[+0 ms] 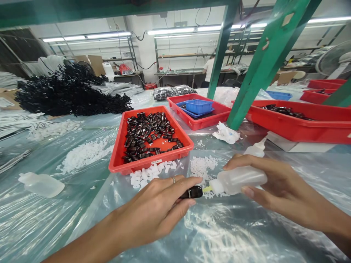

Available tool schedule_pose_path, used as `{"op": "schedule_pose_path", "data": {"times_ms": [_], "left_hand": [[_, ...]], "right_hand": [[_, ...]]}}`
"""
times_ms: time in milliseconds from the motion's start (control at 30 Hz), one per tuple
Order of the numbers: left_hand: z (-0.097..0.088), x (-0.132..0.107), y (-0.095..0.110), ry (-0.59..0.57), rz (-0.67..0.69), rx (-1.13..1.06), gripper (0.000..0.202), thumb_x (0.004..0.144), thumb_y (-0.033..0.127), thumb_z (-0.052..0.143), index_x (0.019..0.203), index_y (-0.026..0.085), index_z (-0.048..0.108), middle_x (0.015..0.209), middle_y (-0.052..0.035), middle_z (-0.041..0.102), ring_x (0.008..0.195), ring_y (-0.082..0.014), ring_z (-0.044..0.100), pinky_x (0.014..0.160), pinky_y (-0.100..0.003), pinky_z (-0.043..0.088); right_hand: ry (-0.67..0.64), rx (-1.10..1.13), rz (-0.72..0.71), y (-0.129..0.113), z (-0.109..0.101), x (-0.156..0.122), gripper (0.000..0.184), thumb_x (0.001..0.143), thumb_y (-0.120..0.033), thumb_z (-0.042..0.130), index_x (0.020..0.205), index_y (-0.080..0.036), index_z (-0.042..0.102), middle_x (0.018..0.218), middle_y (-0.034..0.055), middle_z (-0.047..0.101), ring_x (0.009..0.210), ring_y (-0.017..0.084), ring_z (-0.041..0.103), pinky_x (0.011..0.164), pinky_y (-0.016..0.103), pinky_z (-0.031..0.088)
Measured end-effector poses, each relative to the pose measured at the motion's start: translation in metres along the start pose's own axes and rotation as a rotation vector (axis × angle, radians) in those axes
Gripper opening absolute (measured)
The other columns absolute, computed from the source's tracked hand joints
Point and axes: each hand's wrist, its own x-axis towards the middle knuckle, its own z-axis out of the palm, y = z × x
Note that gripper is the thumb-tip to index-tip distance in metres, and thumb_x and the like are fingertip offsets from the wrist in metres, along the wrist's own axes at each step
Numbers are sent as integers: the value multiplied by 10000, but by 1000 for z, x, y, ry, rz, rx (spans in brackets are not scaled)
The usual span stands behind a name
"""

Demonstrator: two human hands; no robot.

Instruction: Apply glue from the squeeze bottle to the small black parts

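Note:
Between the thumb and fingers of my left hand is a small glossy black plastic part, its rounded end facing right. My right hand grips a translucent squeeze bottle, tipped on its side. The bottle's yellowish nozzle tip points left and meets or nearly meets the black part's end; I cannot tell whether liquid comes out. Small white plastic pieces lie just behind the nozzle. Larger white pieces lie beyond my left hand, along the front of a red tray with many similar black parts.
A second squeeze bottle lies at the left, and another stands behind my right hand. Green posts rise at the right. Red trays and a blue bin stand farther back. A black heap fills the left rear.

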Motion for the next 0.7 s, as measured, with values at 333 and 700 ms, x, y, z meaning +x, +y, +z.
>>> {"op": "schedule_pose_path", "data": {"times_ms": [333,700], "left_hand": [[-1,-4,1,-30,-15,-17,462,1192,398,455,1616,255,571,1488,-117,741,1214,-314,777,1009,-425,635],[-2,0,-1,44,-27,-98,244,1149,372,533,1318,216,613,961,-27,796,776,-227,746,698,-310,566]], "right_hand": [[-9,0,38,-5,-2,2,183,980,-474,765,1139,-397,812,993,-11,825,741,212,770,553,283,562],[13,33,23,-9,-1,6,167,969,-492,778,1087,-378,807,909,-22,817,705,202,769,568,271,579]]}}
